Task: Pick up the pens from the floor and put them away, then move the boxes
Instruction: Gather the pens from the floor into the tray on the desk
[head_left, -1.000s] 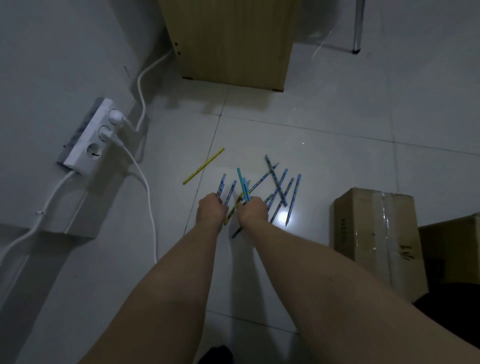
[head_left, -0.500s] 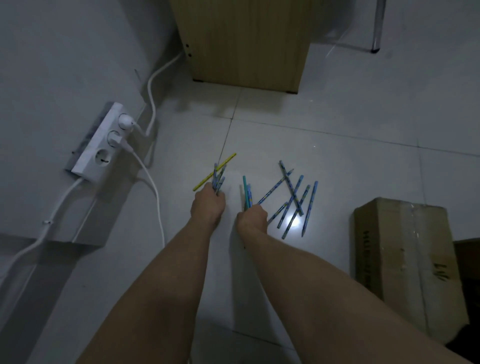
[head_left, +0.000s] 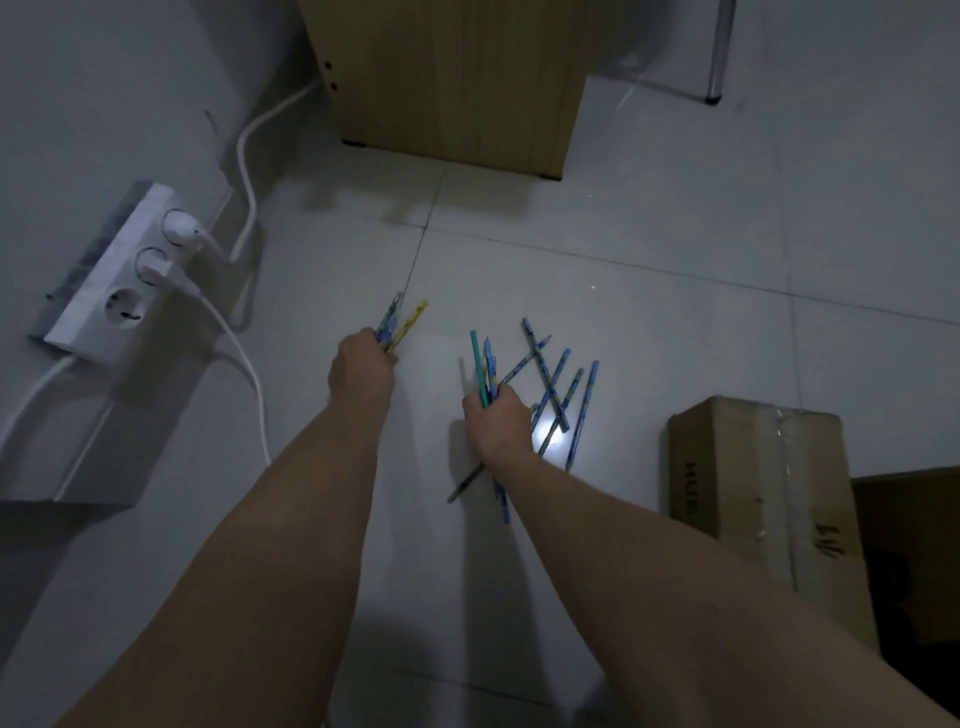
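Tiled floor (head_left: 649, 249): both arms outstretched, left hand (head_left: 361, 369) and right hand (head_left: 496, 421) fingers gripping pens (head_left: 480, 374).

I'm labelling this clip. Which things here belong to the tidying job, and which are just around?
Job: pens in left hand; pens in right hand; loose pens on floor; cardboard box.
Around: power strip; white cables; wooden cabinet; chair leg.
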